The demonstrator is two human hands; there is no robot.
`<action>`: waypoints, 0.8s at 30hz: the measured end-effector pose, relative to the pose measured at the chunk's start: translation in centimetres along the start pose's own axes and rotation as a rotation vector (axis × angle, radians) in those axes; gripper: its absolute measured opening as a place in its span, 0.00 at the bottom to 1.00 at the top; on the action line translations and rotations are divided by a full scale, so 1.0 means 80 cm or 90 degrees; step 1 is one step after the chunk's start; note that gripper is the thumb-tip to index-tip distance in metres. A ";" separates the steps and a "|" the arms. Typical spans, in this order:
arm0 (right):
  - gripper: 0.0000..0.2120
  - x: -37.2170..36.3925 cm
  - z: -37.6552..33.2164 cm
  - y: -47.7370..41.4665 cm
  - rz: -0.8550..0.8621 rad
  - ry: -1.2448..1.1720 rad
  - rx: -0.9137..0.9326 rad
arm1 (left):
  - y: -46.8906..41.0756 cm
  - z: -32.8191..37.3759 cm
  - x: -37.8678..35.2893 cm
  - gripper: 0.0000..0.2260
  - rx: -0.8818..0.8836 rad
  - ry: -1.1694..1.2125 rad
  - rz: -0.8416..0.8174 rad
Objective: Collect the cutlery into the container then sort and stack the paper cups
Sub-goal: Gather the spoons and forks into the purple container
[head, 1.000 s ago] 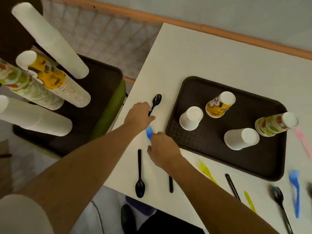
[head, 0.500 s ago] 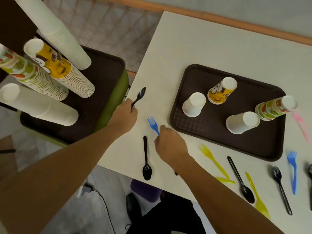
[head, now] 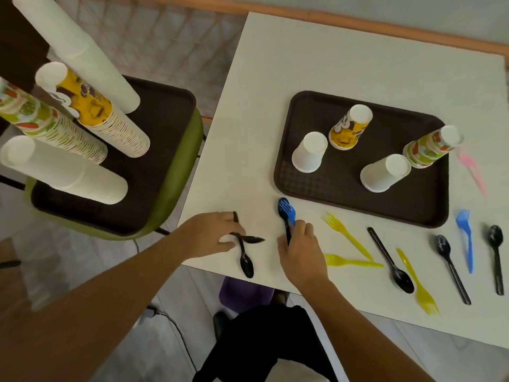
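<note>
My left hand (head: 212,234) pinches a black spoon (head: 252,239) near the table's front left corner; it crosses a second black spoon (head: 246,264) lying there. My right hand (head: 298,249) grips a blue fork (head: 287,209) together with a black utensil handle, just in front of the brown tray (head: 413,205). On that tray stand upside-down paper cups: two white (head: 309,153) (head: 385,172), one yellow (head: 349,128), one fruit-patterned (head: 432,147). Loose on the white table (head: 330,51) lie yellow forks (head: 344,232), black spoons (head: 391,257), another blue fork (head: 465,238) and a pink fork (head: 472,172).
Left of the table a green chair (head: 179,172) carries a second brown tray (head: 162,111) with several tall stacks of cups, white (head: 82,51), yellow (head: 104,119) and fruit-patterned (head: 49,128). A wooden rail runs behind the table. My legs are below the table's front edge.
My left hand has carried its black spoon back toward the front edge, onto the lying spoon. My right hand has lifted the blue fork with a black utensil. The view has shifted right.
</note>
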State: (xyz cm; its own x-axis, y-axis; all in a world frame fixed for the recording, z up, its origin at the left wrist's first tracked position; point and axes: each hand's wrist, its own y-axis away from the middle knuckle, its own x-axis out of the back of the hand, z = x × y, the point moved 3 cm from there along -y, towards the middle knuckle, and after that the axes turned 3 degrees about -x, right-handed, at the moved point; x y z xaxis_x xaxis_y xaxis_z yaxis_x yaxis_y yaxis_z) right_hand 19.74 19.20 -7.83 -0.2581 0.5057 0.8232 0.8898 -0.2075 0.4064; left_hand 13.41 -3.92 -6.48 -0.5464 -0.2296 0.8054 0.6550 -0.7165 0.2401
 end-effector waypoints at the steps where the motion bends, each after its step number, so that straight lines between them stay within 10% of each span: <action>1: 0.15 -0.003 -0.001 0.000 0.006 0.020 -0.004 | 0.002 0.001 0.000 0.12 -0.018 -0.014 0.000; 14: 0.05 -0.001 -0.032 0.032 0.091 -0.145 -0.021 | 0.065 0.039 0.000 0.08 0.066 -0.002 0.170; 24: 0.04 -0.061 -0.013 0.163 -0.079 -0.253 0.032 | 0.174 0.118 -0.084 0.15 0.247 0.359 0.204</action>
State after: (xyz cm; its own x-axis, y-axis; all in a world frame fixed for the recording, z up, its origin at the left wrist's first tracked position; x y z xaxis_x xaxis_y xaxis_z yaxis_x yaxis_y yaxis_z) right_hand 32.22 13.14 -6.08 -0.2083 0.8097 0.5487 0.8811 -0.0882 0.4647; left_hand 31.14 -6.10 -3.44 -0.4138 -0.7652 0.4932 0.9068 -0.2982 0.2981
